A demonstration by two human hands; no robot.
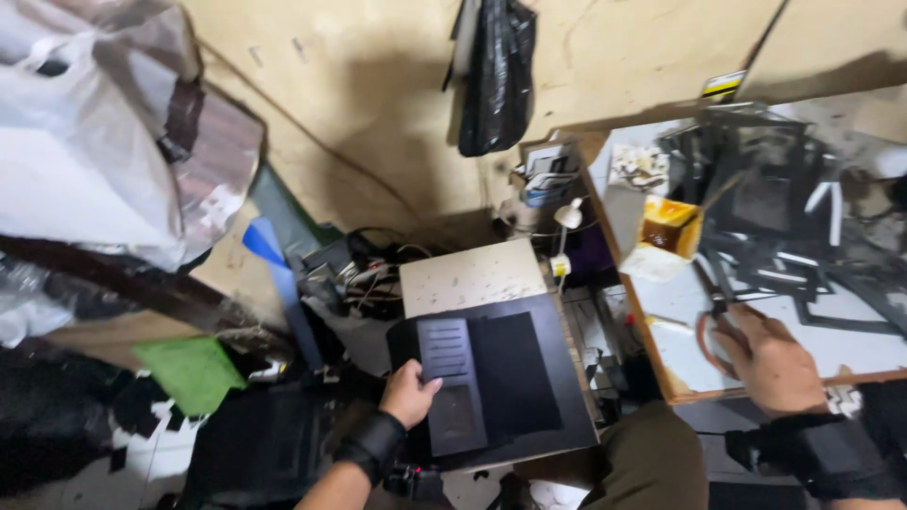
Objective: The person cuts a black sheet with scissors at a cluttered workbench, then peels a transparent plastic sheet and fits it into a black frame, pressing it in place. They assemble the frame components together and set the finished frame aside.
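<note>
Your left hand (408, 392) sat low in the centre of the frame, its fingers curled over the left edge of a flat dark grey panel (452, 382), with the thumb lying on the panel's face, so the hand was closed on it. That panel lay on a larger black board (529, 378), which rested on a low stand in front of you, and a pale speckled board (470, 276) showed just behind it, toward the wall.

Your right hand (770, 359) was at the right of the frame, lying on the white surface (850, 345). Its fingers were at the reddish handles of a pair of scissors (710, 307), whose blades pointed up the frame. You could not tell from this view whether the fingers were through the handles or only resting on them. Both wrists wore black straps.

Further up that surface, a heap of black frame pieces (765, 198) filled the upper right, with an open yellow box (673, 225) just left of it. A black plastic bag (496, 76) hung on the wall at the top centre. White and translucent plastic bags (94, 142) were piled at the upper left. A green cloth (194, 370) lay on the floor at the lower left, and a tangle of cables (364, 269) lay just left of the pale board.
</note>
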